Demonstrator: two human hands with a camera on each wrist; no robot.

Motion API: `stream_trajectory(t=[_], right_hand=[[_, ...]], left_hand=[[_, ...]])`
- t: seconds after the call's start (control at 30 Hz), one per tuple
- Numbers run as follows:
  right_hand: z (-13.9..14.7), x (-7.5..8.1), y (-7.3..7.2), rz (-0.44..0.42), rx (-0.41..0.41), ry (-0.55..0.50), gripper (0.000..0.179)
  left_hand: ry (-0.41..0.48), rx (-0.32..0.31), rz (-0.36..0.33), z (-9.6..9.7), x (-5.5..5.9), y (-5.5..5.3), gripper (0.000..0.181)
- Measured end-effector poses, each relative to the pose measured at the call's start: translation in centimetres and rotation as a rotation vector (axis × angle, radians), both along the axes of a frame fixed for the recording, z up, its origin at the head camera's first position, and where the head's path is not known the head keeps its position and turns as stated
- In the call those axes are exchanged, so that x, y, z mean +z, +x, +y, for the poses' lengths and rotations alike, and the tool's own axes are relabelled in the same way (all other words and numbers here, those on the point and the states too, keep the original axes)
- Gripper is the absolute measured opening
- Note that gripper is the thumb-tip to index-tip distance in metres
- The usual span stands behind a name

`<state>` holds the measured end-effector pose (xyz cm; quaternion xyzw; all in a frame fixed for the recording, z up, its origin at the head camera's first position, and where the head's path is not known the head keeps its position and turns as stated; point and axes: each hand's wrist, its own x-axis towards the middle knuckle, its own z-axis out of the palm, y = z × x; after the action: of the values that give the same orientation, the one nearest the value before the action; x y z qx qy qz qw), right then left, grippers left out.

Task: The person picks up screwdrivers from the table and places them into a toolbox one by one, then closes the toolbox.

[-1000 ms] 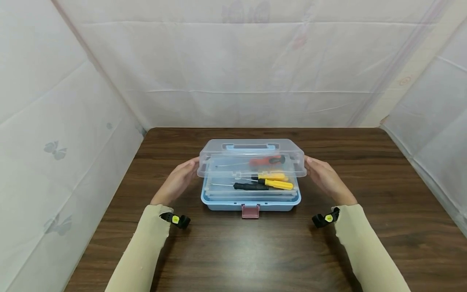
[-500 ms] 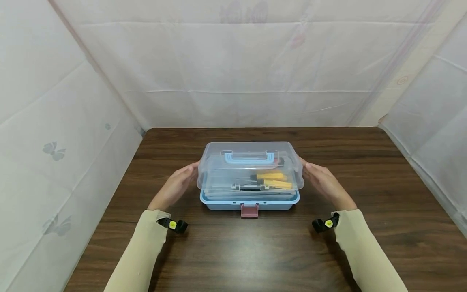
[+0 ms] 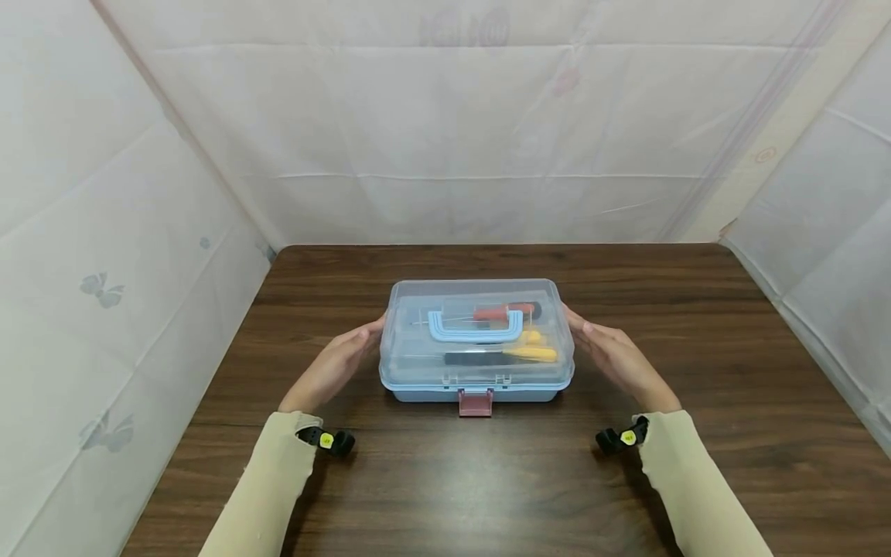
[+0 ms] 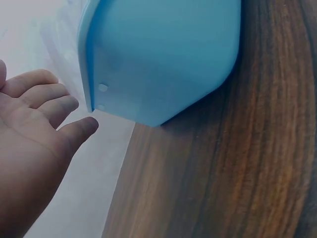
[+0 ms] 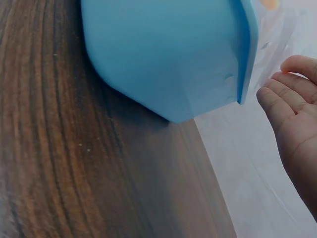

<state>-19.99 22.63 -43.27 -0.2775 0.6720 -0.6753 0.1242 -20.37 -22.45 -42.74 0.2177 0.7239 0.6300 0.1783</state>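
Observation:
A blue toolbox sits on the table with its clear lid down over the base. A light blue handle lies flat on the lid, and a dusky pink latch hangs unfastened at the front. Through the lid show a red-handled screwdriver and a yellow-handled one. My left hand, fingers extended, is at the lid's left side. On the opposite side, my right hand has its straight fingers beside the lid. Both wrist views show the fingertips close to the lid's edge.
The dark wooden table extends in front of and around the box. Pale patterned sheeting hangs behind the table and along both sides.
The clear lid has swung down and toward me onto the blue base. Both hands have followed at its sides, fingers still extended.

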Motion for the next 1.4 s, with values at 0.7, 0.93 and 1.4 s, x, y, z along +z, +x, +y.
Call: stream_trajectory(t=[0.7,0.93,1.4], right_hand=[[0.1,-1.2,1.2,-0.080,-0.129,0.094,0.050],[0.1,-0.9,1.6,-0.025,-0.216,0.261,0.047],[0.4,2.1,3.5,0.134,-0.401,0.270,0.039]], left_hand=[[-0.032,0.049,-0.024,0.3,-0.7,1.0,0.058],[-0.052,0.089,-0.030,0.7,-0.7,1.3,0.060],[-0.054,0.165,-0.046,1.6,0.1,1.4,0.061]])
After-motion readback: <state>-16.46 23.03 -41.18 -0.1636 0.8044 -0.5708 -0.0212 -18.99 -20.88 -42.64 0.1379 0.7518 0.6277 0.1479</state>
